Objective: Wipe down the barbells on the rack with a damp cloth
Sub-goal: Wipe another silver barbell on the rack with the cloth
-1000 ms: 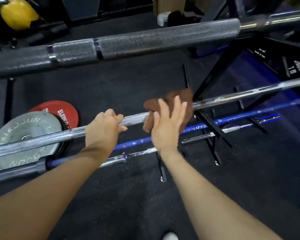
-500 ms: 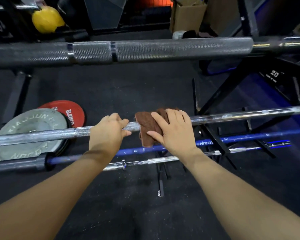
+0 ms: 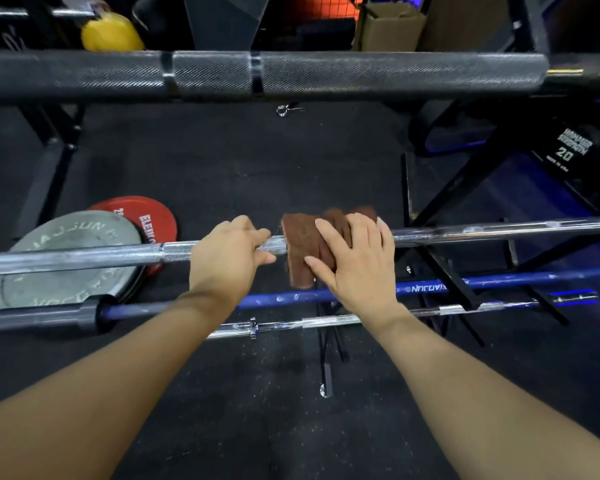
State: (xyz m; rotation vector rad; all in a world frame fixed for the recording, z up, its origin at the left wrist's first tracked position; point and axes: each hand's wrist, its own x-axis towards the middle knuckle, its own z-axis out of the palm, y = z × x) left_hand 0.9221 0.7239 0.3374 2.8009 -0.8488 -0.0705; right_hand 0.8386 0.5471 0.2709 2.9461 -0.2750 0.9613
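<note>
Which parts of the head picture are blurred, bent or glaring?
Head view: the thick black bar at the top is very close and soft, and bows from wide-angle distortion; the chrome bar shows white glare on its right half; hands and cloth are fairly sharp; the far background is dark.

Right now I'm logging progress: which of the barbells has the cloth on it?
The chrome bar second from the top. The left hand grips it, and the right hand holds the brown cloth over it. The knurled bar, blue bar and lowest bar go untouched.
</note>
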